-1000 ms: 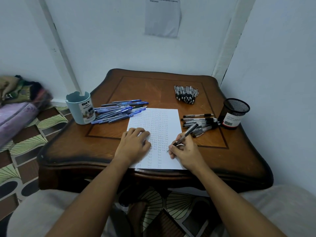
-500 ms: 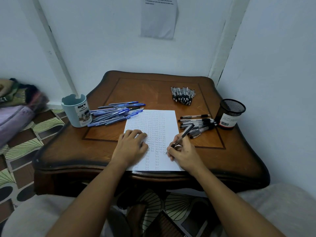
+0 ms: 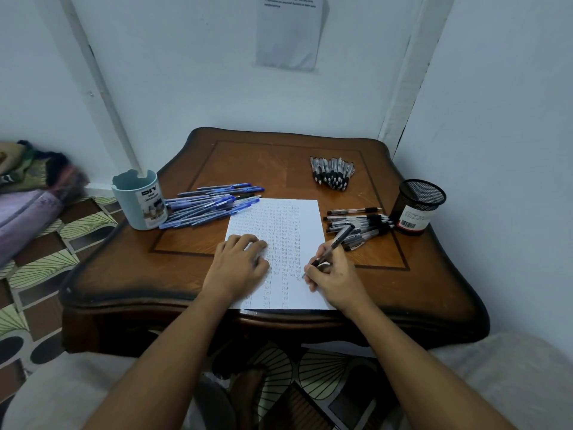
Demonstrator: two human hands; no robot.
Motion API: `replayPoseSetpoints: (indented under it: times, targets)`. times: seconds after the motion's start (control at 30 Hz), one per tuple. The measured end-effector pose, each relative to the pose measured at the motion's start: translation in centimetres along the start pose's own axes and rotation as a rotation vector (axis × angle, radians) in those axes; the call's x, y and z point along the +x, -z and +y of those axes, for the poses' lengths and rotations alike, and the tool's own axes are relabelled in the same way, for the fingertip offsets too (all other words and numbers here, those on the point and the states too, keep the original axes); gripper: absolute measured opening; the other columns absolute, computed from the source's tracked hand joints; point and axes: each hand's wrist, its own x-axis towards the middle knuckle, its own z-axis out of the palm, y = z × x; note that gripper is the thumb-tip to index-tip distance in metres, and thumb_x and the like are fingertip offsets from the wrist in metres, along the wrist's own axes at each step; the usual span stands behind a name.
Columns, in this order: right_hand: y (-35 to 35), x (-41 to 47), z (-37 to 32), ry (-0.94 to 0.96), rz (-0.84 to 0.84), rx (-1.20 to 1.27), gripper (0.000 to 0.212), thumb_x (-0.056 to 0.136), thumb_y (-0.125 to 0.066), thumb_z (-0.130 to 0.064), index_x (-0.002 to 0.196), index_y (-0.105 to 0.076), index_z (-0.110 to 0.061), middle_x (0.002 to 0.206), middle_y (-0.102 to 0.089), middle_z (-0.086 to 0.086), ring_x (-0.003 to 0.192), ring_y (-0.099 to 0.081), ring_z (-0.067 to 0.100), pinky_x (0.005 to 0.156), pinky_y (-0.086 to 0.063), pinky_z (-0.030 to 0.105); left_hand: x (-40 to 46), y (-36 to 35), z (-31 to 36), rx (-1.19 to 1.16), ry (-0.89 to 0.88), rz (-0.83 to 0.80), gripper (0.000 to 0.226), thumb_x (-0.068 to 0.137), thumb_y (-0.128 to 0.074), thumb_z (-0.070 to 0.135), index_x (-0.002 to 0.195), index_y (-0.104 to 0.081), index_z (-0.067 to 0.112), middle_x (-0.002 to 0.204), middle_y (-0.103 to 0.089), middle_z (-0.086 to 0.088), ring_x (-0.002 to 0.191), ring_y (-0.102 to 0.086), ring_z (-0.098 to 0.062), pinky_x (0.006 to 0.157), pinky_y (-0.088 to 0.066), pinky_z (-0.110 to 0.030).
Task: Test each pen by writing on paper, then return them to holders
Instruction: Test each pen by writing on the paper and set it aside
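Pale walls point(image 3: 192, 88) meeting in a corner, a notice point(image 3: 288, 35) taped up. Brown wooden table point(image 3: 279, 169) with dark scalloped rim. Patterned floor point(image 3: 46, 252); folded cloths point(image 3: 28, 187) at left. Dim light.

The middle of the table point(image 3: 273, 169) beyond the paper point(image 3: 279, 218) is bare. Blue pens point(image 3: 210, 206) block the way to the blue holder point(image 3: 139, 203); black pens point(image 3: 359, 225) lie before the mesh holder point(image 3: 417, 206). More pens point(image 3: 332, 172) lie behind.
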Motion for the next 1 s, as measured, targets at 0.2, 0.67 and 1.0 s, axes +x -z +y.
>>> replayPoseSetpoints:
  times: [0.2, 0.67, 1.0]
  targets:
    - [0.2, -0.1, -0.4, 0.001, -0.019, -0.018, 0.028, 0.089, -0.062, 0.009, 0.095, -0.043, -0.010, 0.077, -0.062, 0.019, 0.064, -0.060, 0.031, 0.059, -0.050, 0.040, 0.0, 0.0, 0.0, -0.001, 0.013, 0.005, 0.053, 0.088, -0.029, 0.043, 0.133, -0.055, 0.028, 0.133, -0.050, 0.012, 0.123, -0.037, -0.012, 0.101, -0.025, -0.033]
    - [0.6, 3.8, -5.6, -0.377, 0.052, 0.125, 0.052, 0.104, -0.031, -0.055, 0.093, -0.052, -0.008, 0.093, -0.068, 0.029, 0.060, -0.065, 0.029, 0.054, -0.052, 0.033, 2.5, 1.2, -0.5, 0.043, 0.039, -0.024, 0.033, 0.095, -0.044, 0.042, 0.121, -0.061, 0.033, 0.119, -0.058, 0.013, 0.108, -0.043, -0.012, 0.092, -0.031, -0.035]
    - [2.1, 9.8, -7.5, -0.378, -0.059, 0.085, 0.019, 0.103, -0.051, -0.009, 0.118, -0.039, -0.008, 0.092, -0.066, 0.027, 0.066, -0.064, 0.027, 0.056, -0.056, 0.029, 5.2, 0.3, -3.2, -0.025, -0.104, 0.082, 0.016, 0.091, -0.059, 0.028, 0.096, -0.072, 0.020, 0.095, -0.068, 0.007, 0.085, -0.051, -0.013, 0.069, -0.044, -0.031]
